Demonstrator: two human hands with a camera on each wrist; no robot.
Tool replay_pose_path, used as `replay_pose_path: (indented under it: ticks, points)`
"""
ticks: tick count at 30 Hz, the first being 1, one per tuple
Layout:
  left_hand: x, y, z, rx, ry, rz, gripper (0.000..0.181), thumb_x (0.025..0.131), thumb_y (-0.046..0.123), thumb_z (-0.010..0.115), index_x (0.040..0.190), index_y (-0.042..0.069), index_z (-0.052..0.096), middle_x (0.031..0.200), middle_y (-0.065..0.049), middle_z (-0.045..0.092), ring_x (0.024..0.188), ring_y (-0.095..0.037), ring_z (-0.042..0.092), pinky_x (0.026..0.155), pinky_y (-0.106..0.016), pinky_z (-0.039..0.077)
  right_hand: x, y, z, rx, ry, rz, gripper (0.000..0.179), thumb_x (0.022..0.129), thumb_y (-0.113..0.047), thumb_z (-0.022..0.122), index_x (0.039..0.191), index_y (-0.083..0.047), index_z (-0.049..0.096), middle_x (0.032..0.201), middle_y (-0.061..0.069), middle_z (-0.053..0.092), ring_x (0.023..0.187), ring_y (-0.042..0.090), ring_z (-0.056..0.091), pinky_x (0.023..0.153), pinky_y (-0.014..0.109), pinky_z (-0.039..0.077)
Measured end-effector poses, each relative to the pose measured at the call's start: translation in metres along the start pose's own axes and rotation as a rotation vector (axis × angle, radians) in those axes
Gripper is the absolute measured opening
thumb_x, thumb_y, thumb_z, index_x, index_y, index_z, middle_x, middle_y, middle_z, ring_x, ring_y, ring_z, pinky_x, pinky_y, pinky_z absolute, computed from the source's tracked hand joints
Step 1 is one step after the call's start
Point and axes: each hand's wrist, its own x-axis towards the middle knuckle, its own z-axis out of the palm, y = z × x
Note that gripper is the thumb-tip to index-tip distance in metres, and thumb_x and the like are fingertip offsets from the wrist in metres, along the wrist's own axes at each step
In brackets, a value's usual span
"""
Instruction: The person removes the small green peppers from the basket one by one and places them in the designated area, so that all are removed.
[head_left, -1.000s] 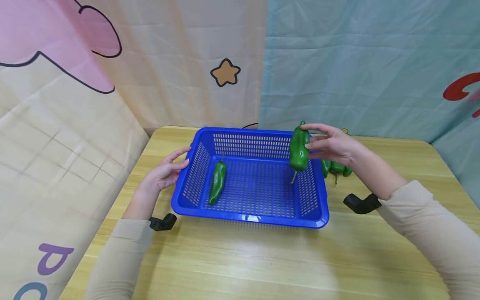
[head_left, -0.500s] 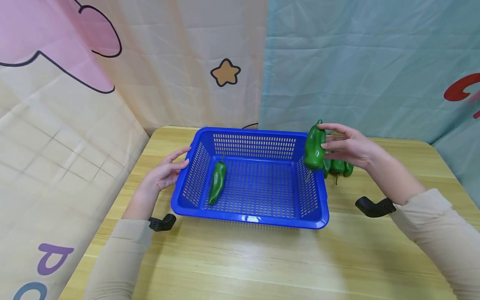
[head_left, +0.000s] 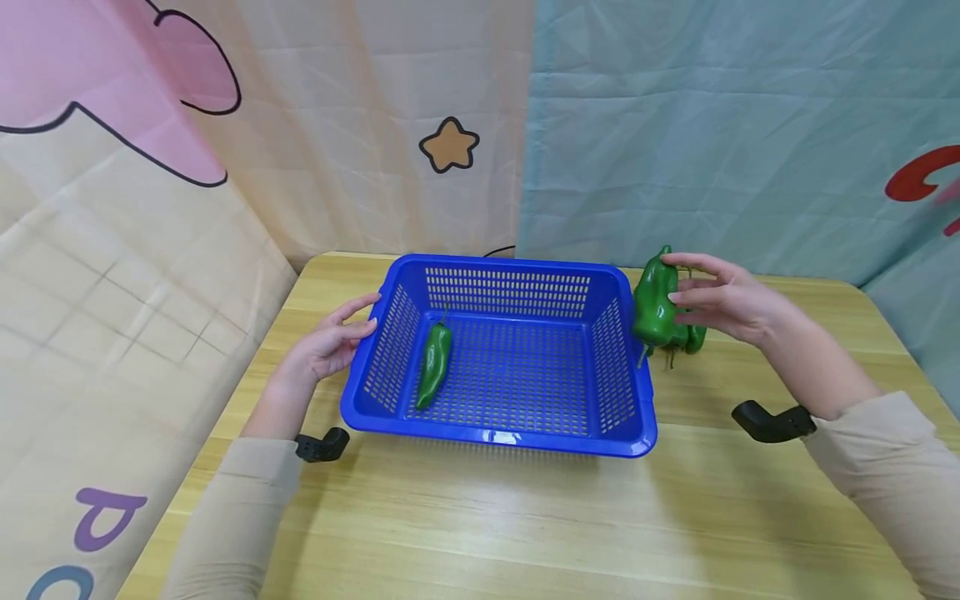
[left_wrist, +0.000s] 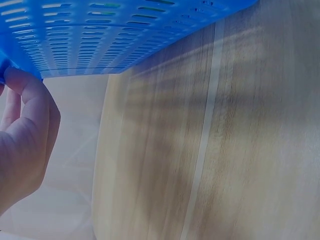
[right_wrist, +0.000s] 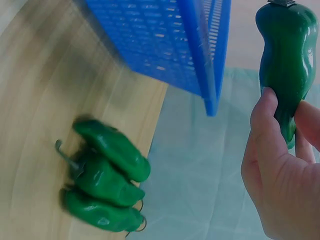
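Note:
My left hand (head_left: 335, 343) grips the left rim of a blue perforated plastic basket (head_left: 495, 436); in the left wrist view its fingers (left_wrist: 32, 92) curl at the basket's edge. One long green pepper (head_left: 434, 365) lies inside, toward the left. Just beyond the basket's right rim, my right hand (head_left: 738, 302) pinches another green pepper (head_left: 654, 304), its stem pointing down. The right wrist view shows that held pepper (right_wrist: 287, 55) between thumb and fingers, raised above the table. Several more green peppers (right_wrist: 107, 175) lie together on the table below it, partly hidden in the head view.
The basket stands on a light wooden table (head_left: 480, 525), and its underside looks raised in the left wrist view. Printed curtains (head_left: 712, 142) hang behind and to the left. A black wrist camera mount (head_left: 772, 422) juts from the right forearm, another mount (head_left: 322, 445) from the left.
My right hand has carried the held pepper rightward, from above the basket's right end to outside its rim, over the other peppers. The left hand and basket stay put.

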Motion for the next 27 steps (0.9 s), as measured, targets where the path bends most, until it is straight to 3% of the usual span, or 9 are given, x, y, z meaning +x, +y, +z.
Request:
replay_pose_path:
  ticks: [11,20,25,27]
  points:
    - [-0.001,0.001,0.0,-0.002,0.002,-0.005,0.038,0.096,0.0,0.046,0.128,0.019,0.039,0.093,-0.008,0.067,0.076,-0.019,0.067,0.066,-0.029,0.057,-0.009,0.007,-0.024,-0.009,0.043,-0.003,0.045,0.09,0.01,0.051,0.113,-0.027,0.06,0.106,0.004,0.055,0.088,0.016,0.063,0.074,0.031,0.055]
    - [-0.002,0.001,-0.001,-0.002,-0.004,-0.001,0.04,0.096,0.001,0.046,0.13,0.019,0.038,0.094,-0.008,0.067,0.077,-0.018,0.067,0.067,-0.029,0.057,-0.011,0.016,-0.04,-0.013,0.061,0.004,0.046,0.091,0.01,0.05,0.114,-0.028,0.06,0.122,0.013,0.035,0.091,0.015,0.063,0.076,0.032,0.055]
    - [-0.003,0.001,-0.001,0.001,0.006,-0.004,0.039,0.096,0.001,0.046,0.13,0.019,0.039,0.095,-0.008,0.067,0.078,-0.019,0.067,0.068,-0.029,0.057,-0.013,0.022,-0.047,-0.036,0.069,0.005,0.047,0.091,0.01,0.049,0.113,-0.031,0.059,0.138,0.03,0.01,0.09,0.013,0.063,0.076,0.031,0.055]
    - [-0.002,0.001,0.0,0.007,0.009,-0.003,0.039,0.096,0.001,0.046,0.13,0.019,0.039,0.094,-0.007,0.067,0.077,-0.018,0.067,0.067,-0.029,0.056,-0.015,0.025,-0.051,-0.008,0.061,0.0,0.048,0.091,0.011,0.049,0.113,-0.029,0.061,0.136,0.03,0.024,0.09,0.014,0.063,0.075,0.032,0.055]
